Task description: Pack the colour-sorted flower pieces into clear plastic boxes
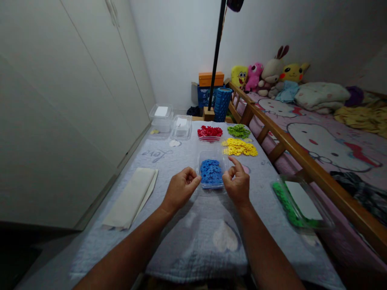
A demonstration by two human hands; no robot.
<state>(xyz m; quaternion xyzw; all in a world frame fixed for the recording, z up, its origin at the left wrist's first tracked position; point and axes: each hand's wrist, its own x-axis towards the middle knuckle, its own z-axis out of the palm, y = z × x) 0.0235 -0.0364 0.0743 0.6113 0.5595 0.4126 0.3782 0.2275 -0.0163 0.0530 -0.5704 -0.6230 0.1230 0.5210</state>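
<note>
A clear plastic box [197, 171] stands in the middle of the table, holding a pile of blue flower-shaped plastic pieces [211, 171]. Its clear lid [211, 144] is folded back at the far side. With thumb and bent fingers, my left hand [183, 186] grips the left near edge of the box. At the right edge, my right hand [237, 183] has its thumb and curled fingers closed on the box, the index finger pointing outward. Beyond it lie loose heaps of red pieces [209, 131], yellow pieces [240, 147] and light green pieces [238, 131].
A lidded clear box of green pieces [298, 203] sits at the right table edge. Folded cream paper [132, 198] lies left. Clear boxes with white labels [161, 117] stand at the back left. A black pole [215, 60] rises behind; a wooden bed rail [281, 145] runs along the right.
</note>
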